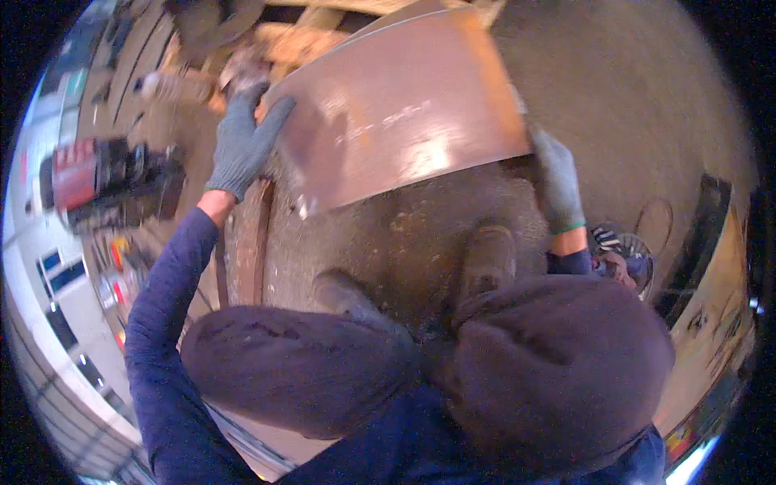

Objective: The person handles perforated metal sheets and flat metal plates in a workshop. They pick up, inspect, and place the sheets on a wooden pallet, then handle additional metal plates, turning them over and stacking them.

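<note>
A curved metal plate (396, 109), grey-brown with a rusty orange band on its right side and pale chalk-like marks, is tilted in front of me. My left hand (242, 141), in a grey knit glove, is at the plate's left edge, thumb over the face; its other fingertips are blurred. My right hand (558, 182), in a grey glove with a green cuff, grips the right edge near the lower corner, its fingers partly hidden by the plate. Behind the plate's top shows the edge of another curved sheet (404, 18).
Wooden pallet boards (303, 44) lie beyond the plate. A rusty steel bar (259, 242) runs along the floor at left, near a red and black machine (77, 174). A round container with rags (634, 263) stands at right, beside a dark beam (699, 242). My boots (489, 259) are below the plate.
</note>
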`<state>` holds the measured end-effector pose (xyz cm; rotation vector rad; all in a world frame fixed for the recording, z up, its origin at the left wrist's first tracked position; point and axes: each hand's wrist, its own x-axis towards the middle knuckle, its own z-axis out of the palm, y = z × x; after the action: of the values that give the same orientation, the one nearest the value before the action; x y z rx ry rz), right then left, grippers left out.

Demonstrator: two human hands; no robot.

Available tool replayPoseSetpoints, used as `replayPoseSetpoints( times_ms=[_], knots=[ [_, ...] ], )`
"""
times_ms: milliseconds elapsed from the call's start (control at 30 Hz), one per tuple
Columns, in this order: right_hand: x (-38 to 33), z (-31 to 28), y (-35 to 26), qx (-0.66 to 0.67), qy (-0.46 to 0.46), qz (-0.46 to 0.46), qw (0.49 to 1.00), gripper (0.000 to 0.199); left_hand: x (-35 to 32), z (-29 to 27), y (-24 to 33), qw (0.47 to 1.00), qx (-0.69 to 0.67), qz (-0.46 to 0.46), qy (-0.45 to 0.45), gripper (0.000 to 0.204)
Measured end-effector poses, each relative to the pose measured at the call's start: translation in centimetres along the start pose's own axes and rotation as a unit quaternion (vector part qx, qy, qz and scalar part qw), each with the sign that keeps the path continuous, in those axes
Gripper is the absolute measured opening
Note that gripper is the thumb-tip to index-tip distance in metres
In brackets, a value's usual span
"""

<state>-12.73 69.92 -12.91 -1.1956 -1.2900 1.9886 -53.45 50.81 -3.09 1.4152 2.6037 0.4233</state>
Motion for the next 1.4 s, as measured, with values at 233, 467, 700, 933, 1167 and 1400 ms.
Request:
replayPoseSetpoints(
  times_ms=[233,467,700,933,1167,1400],
  knots=[
    [1.9,1.8,-0.6,-0.179,0.040,-0.033,0.982,0.057,-19.5,3.8,-3.3,0.981,-0.182,-0.072,-0.006,0.071],
    [4.0,0.8,-2.9,-0.473,0.015,0.003,0.881,0.060,-22.6,10.0,-2.5,0.948,-0.271,-0.067,0.150,0.042],
    [8.4,12.7,-10.8,-0.603,-0.063,-0.368,0.705,0.060,-21.2,12.9,-0.7,0.897,-0.332,-0.070,0.284,0.027],
    [14.4,27.7,-8.5,-0.663,-0.246,-0.311,0.635,0.056,-22.1,12.4,-1.1,0.922,-0.233,-0.065,0.301,0.033],
    [14.9,29.4,-5.7,-0.613,-0.216,-0.350,0.675,0.051,-22.0,13.6,-1.1,0.914,-0.263,-0.081,0.297,0.038],
    [13.5,30.0,-5.2,-0.630,-0.142,-0.334,0.687,0.050,-21.6,13.1,-1.2,0.912,-0.286,-0.078,0.284,0.038]
  ],
)
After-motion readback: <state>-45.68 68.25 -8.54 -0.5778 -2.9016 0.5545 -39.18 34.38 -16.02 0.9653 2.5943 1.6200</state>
